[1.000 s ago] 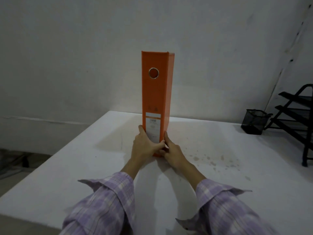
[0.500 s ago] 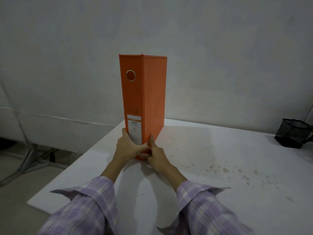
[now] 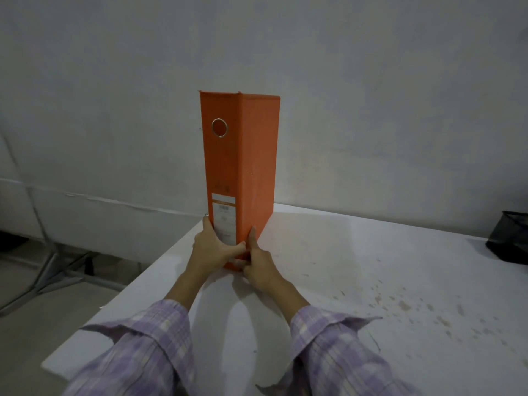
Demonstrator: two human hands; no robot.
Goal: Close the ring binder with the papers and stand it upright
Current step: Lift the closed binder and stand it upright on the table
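My left hand (image 3: 213, 248) and right hand (image 3: 260, 262) make one narrow grip around the foot of the orange ring binder (image 3: 238, 172), thumbs on its spine. Above the grip the binder rises closed and upright; below it the bottom edge sits on the white bench (image 3: 357, 270). I judge only letting go is left, if it balances alone.

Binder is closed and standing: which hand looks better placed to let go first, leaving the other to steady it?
Probably the right hand: it only presses the cover's lower edge. The left hand wraps the spine of the orange binder, thumb across the front, and could steady it alone on the table.
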